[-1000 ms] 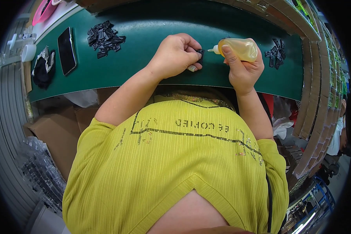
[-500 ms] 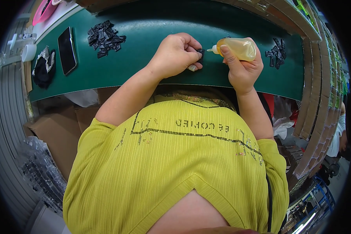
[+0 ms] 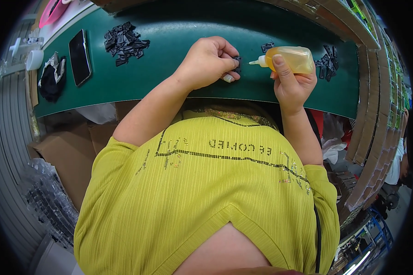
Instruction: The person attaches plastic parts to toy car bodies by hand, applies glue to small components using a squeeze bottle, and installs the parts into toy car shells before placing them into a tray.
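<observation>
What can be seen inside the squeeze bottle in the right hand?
Through the translucent wall of the squeeze bottle, yellowish contents show, deeper amber toward the nozzle. The right hand hides whatever lies behind it.

- Ribbed yellow-green shirt (image 3: 202,197): a short row of dark, studded capital letters (image 3: 238,146), upside down in this view.
- Same shirt, toward both sides: larger glittering characters (image 3: 294,173), too distorted to read.

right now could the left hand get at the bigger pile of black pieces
Probably yes: nothing stands between the left hand and the bigger pile, though it pinches a small black piece.
</observation>
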Action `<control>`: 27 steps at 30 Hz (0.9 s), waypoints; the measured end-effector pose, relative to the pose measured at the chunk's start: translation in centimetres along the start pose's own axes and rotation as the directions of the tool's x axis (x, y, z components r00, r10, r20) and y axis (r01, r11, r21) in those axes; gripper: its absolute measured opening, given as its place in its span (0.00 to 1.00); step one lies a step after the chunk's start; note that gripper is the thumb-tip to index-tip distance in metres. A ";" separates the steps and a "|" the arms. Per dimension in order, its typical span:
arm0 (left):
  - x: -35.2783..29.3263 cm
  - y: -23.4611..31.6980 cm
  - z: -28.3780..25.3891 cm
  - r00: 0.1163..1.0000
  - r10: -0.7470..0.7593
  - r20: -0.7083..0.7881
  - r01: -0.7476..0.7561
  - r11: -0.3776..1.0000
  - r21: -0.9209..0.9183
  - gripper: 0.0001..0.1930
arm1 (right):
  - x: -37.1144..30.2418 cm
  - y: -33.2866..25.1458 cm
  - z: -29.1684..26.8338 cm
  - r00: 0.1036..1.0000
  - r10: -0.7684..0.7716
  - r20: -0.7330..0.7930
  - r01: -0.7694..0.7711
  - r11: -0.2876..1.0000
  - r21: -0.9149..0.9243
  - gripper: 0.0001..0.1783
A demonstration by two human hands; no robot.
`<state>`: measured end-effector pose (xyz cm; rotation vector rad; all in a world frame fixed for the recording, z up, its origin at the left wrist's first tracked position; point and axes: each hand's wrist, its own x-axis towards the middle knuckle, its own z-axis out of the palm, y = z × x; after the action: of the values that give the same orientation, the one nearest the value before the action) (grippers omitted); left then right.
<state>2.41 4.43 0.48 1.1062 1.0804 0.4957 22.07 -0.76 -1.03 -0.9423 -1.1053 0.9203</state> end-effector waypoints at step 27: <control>0.1 0.1 0.1 1.000 -0.010 0.007 0.010 1.000 0.006 0.12 | -0.7 0.4 1.1 0.995 0.066 0.070 -0.067 0.998 0.014 0.12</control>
<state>2.53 4.54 0.52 1.1065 1.0817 0.4800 20.81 -1.16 -1.40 -0.9440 -1.1290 1.0215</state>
